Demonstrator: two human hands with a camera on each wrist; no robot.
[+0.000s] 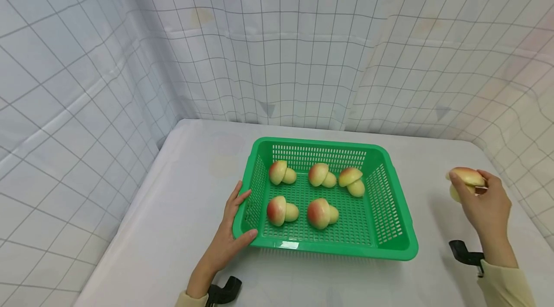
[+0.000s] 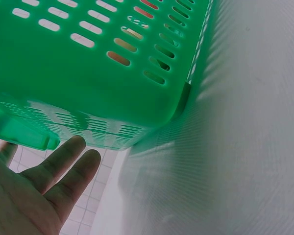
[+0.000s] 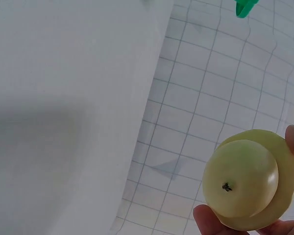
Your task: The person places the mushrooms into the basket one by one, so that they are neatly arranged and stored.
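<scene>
Fingertips of the right hand [image 1: 486, 206] pinch a yellow-red mushroom-shaped plastic fruit [image 1: 465, 179], lifted well right of the green perforated plastic basket [image 1: 391, 244]. Five matching fruits [image 1: 319, 213] sit inside already; this one looks left to go. Left hand [image 1: 231, 230], fingers straight, braces the basket's left wall.

Recording booth: grid-cloth walls [image 1: 130, 57]

No readable text or labels, as far as visible.
</scene>
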